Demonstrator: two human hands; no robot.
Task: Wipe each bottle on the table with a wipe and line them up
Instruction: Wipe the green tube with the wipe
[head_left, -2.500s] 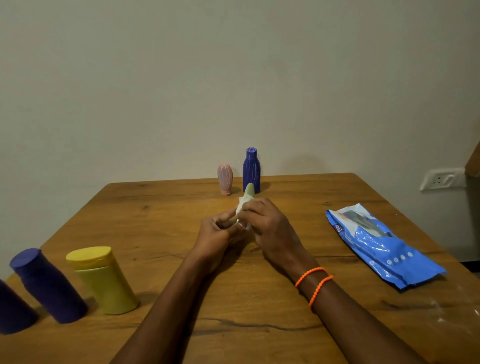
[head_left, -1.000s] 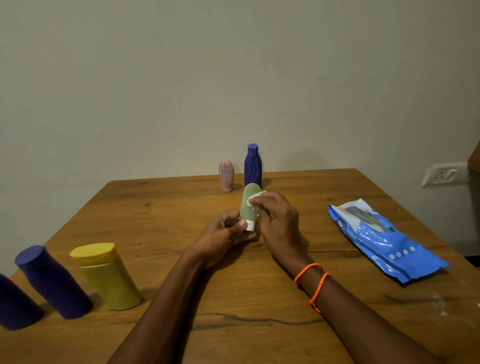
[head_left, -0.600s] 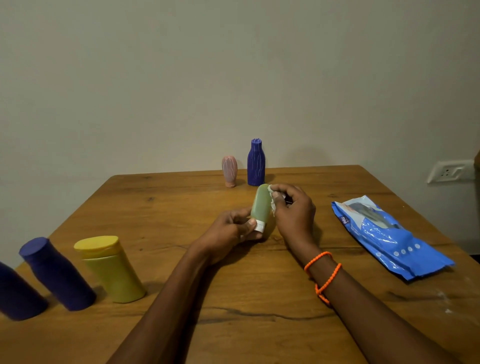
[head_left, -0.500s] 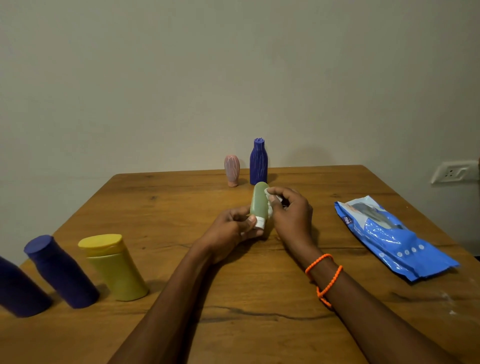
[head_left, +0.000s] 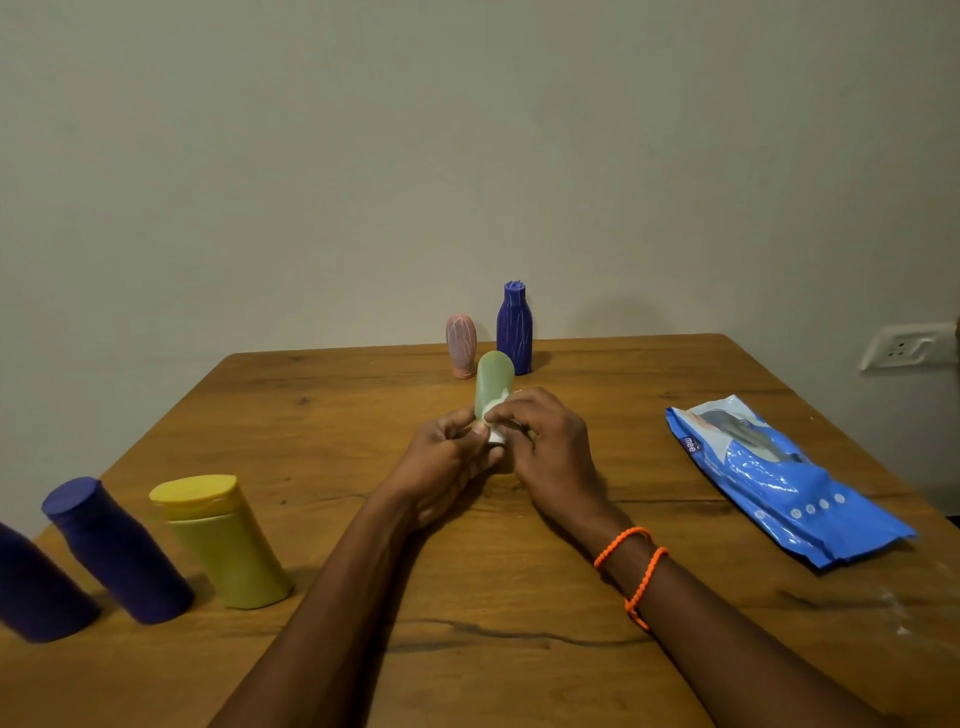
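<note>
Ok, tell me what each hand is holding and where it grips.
The left hand grips the green bottle at its lower, white-capped end. The right hand pinches a white wipe against the bottle's lower body.

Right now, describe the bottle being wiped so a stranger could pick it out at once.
Start at the wooden table and find the two hands meeting near its middle. The left hand and the right hand hold a pale green bottle with a white wipe against it. It is the only green bottle and the only one in hand; the pink bottle and ribbed purple bottle stand behind it.
</note>
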